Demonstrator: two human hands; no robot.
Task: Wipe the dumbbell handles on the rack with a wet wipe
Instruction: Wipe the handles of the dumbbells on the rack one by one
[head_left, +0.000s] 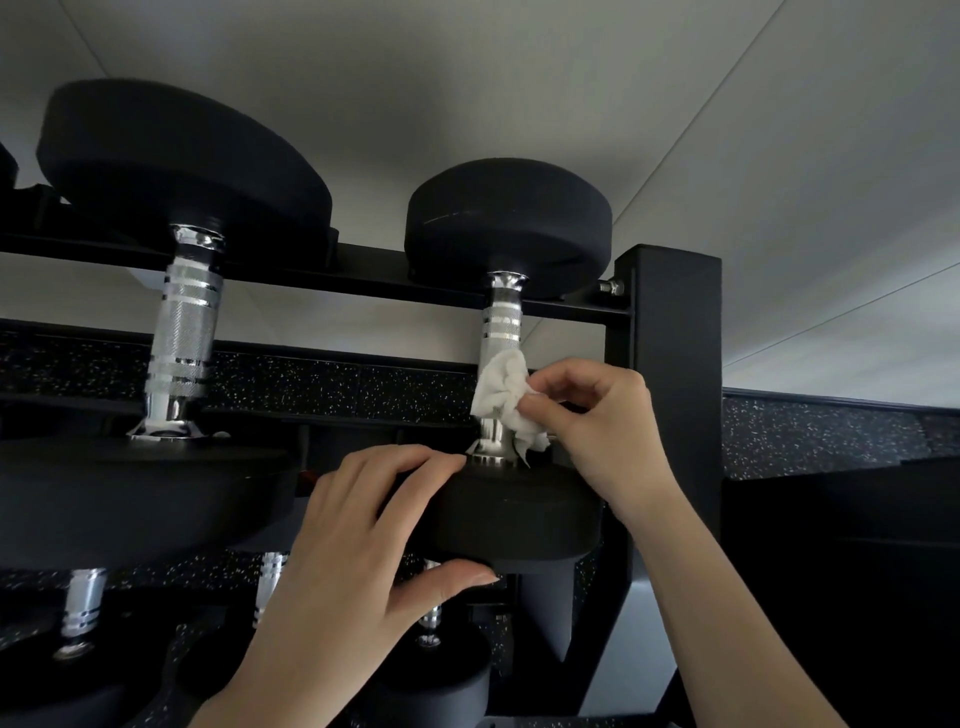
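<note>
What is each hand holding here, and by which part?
The right hand pinches a crumpled white wipe by its right edge, against the handle of the smaller dumbbell. The left hand grips its near weight head by the rim.

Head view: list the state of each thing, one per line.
small dumbbell: resting on the rack.
large dumbbell: resting on the rack, untouched.
wet wipe: crumpled, against the small dumbbell's handle.
right hand: pinches the wet wipe.
left hand: grips the small dumbbell's near head.
</note>
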